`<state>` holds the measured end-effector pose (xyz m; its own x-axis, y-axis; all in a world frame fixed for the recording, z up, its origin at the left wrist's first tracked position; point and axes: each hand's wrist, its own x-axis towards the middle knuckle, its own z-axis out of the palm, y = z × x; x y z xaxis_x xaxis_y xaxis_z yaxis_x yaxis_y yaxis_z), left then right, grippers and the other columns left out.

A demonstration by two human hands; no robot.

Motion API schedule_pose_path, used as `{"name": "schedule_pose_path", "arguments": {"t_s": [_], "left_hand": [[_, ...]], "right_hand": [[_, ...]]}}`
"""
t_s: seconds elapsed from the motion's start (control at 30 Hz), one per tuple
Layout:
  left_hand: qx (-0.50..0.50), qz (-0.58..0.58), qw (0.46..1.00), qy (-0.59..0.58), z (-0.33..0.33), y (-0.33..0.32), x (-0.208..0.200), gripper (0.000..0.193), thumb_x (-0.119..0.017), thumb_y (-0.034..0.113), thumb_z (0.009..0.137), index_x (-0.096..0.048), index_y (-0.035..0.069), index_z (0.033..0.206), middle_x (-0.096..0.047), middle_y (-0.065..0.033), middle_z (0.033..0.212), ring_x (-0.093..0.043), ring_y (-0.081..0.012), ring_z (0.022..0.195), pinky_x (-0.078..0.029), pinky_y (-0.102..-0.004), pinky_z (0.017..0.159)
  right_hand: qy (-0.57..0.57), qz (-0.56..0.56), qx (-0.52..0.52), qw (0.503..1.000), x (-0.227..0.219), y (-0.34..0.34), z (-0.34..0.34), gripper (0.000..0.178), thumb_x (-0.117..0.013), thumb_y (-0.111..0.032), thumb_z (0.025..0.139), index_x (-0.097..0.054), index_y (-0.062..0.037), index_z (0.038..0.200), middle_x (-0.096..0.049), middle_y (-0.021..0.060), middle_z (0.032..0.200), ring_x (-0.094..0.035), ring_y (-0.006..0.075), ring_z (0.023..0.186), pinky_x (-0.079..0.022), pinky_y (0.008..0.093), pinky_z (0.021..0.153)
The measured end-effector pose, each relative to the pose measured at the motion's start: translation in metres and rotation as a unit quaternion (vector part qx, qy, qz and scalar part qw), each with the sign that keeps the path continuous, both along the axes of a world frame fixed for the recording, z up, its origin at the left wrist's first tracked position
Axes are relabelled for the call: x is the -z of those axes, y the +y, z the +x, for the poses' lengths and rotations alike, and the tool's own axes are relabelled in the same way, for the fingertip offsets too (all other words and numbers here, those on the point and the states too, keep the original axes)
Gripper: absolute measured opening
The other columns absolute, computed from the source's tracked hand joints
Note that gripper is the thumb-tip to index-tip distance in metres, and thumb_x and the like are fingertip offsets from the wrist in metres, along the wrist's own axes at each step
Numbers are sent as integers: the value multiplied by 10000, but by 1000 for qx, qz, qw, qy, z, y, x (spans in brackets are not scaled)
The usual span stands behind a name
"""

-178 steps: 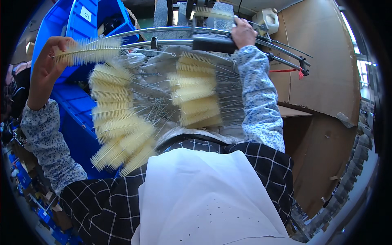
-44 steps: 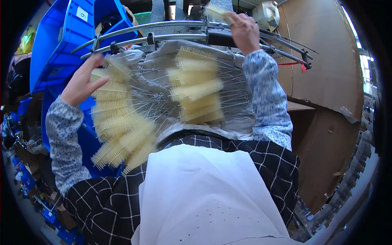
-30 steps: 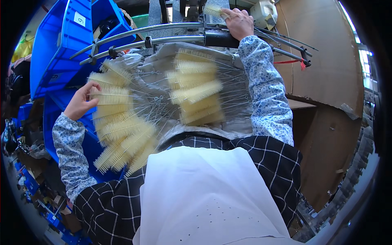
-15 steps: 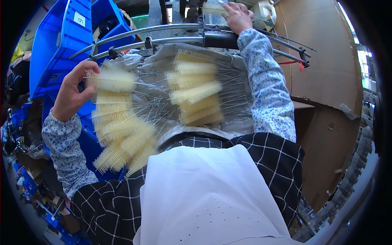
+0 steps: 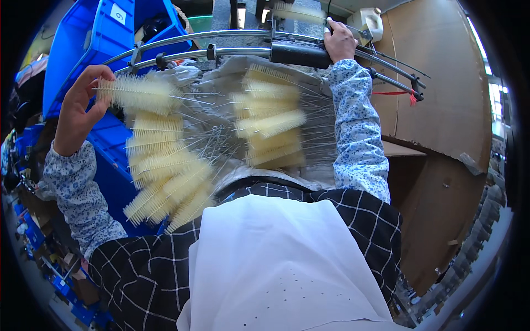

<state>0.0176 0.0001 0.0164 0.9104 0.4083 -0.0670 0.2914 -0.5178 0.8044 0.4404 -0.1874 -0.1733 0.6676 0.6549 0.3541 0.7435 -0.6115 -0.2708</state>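
Observation:
My left hand [image 5: 83, 107] pinches the outer end of a cream-bristled wire brush [image 5: 141, 92] at the top of the left pile. That brush's thin wire stem points right. Below it, several similar brushes [image 5: 160, 146] lie fanned out, their looped wire ends toward the middle. A second stack of brushes [image 5: 271, 124] lies right of it, stems pointing right. At the far side my right hand [image 5: 340, 41] is closed at the machine by the metal rails; what its fingers grip is hidden. Just left of it, another brush [image 5: 301, 12] lies across the machine.
Two curved metal rails [image 5: 237, 51] with a black sleeve [image 5: 301, 55] cross beyond the piles. Grey cloth [image 5: 218, 83] lies under the brushes. Blue bins [image 5: 102, 38] stand at the left, cardboard [image 5: 436, 77] at the right. A red ribbon [image 5: 412, 99] hangs from the rail's right end.
My left hand has moved left, pulling its brush outward along the pile. My right hand has shifted right and nearer, off the bristles of the brush at the machine.

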Motion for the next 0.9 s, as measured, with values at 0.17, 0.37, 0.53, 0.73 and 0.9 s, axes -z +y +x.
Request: {"name": "schedule_pose_path", "arguments": {"t_s": [0.17, 0.37, 0.53, 0.73, 0.9], "left_hand": [[0, 24, 1000, -6, -1, -1, -7, 272, -488, -8, 708, -466, 31, 976, -461, -15, 943, -437, -96, 876, -338, -254, 826], [12, 41, 999, -12, 10, -2, -10, 266, -488, -10, 708, -469, 31, 970, -466, -17, 935, -438, -96, 879, -338, -252, 827], [20, 54, 998, -21, 13, 0, -10, 269, -480, -10, 715, -466, 33, 980, -463, -16, 926, -443, -99, 857, -352, -245, 794], [-52, 72, 994, -65, -22, 16, -19, 276, -472, 33, 743, -413, 38, 1013, -448, -37, 934, -439, -90, 763, -375, -231, 693], [-95, 83, 985, -114, -36, 24, -11, 230, -457, 79, 765, -418, 35, 987, -460, -46, 938, -456, -102, 761, -387, -230, 688]], "right_hand": [[-20, -8, -7, 1000, -5, 30, -34, 264, -488, -156, 736, -572, -88, 978, -569, 73, 976, -524, 240, 940, -365, 449, 795], [8, -53, -1, 999, -14, 69, -82, 255, -437, -123, 776, -538, -67, 1004, -558, 61, 991, -520, 216, 951, -359, 417, 812], [-7, -14, -7, 1000, -4, 66, -74, 310, -481, -188, 752, -542, -104, 1044, -553, 70, 1031, -516, 253, 972, -368, 464, 814], [-25, -23, -9, 999, 1, 22, -22, 273, -506, -190, 732, -564, -131, 993, -567, 62, 995, -542, 233, 919, -402, 441, 769], [41, -2, -52, 998, 5, -17, 42, 283, -502, -240, 750, -587, -151, 1005, -590, 94, 948, -560, 273, 881, -423, 393, 785]]}}
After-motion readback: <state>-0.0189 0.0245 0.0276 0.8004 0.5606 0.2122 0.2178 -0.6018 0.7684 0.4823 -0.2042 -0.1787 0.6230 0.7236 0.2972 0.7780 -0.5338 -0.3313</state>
